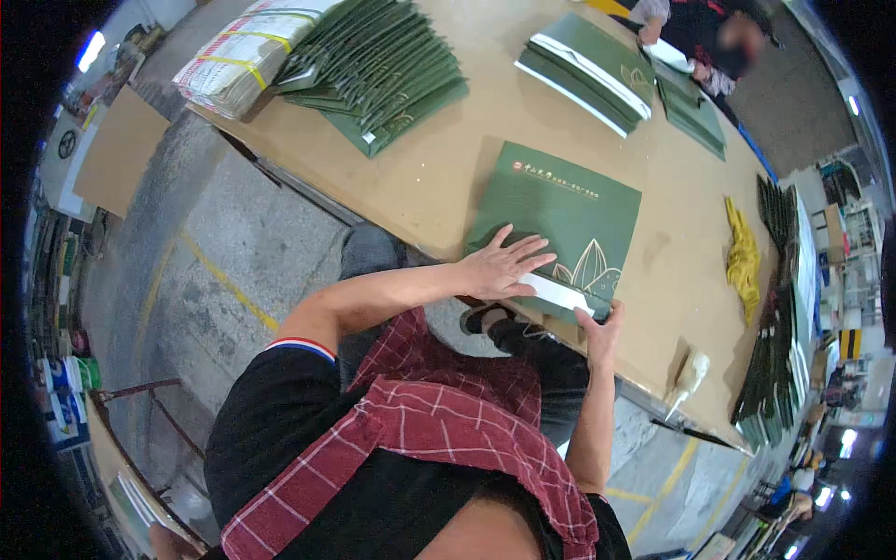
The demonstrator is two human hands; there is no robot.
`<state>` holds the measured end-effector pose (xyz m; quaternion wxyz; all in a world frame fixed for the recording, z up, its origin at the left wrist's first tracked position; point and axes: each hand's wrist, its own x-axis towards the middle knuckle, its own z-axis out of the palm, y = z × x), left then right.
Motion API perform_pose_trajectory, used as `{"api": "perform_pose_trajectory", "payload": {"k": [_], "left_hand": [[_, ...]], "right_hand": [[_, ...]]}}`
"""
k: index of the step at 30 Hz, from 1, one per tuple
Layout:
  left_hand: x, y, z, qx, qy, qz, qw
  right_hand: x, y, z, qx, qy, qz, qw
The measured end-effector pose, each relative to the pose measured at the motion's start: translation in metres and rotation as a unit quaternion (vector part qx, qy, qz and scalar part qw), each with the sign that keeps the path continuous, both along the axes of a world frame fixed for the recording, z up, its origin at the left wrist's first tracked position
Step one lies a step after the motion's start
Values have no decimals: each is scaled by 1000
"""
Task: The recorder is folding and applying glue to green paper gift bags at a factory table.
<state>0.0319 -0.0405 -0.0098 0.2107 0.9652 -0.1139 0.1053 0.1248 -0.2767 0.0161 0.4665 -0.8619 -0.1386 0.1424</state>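
A flat dark green paper bag (560, 210) with gold line drawings lies on the tan table, close to its near edge. My left hand (509, 264) rests on the lower left of the bag, fingers spread and palm down. Beside that hand, a white strip (555, 291) shows along the bag's near edge. My right hand (603, 329) grips the near right corner, thumb on top and the other fingers partly hidden at the edge.
Fanned green bags (383, 75) lie far left beside a strapped white paper bundle (245, 58). Another green stack (593, 70) lies far right, near a co-worker's hands (651, 33). A yellow cloth (742, 257), white squeeze bottle (689, 378) and row of bags (775, 317) line the right side.
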Motion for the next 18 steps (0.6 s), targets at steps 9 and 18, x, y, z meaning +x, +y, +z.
{"api": "perform_pose_trajectory", "payload": {"k": [9, 18], "left_hand": [[12, 216, 37, 367, -17, 325, 872], [22, 275, 91, 311, -103, 298, 896]], "right_hand": [[-13, 54, 44, 167, 179, -102, 964], [-36, 210, 32, 202, 189, -67, 959]]}}
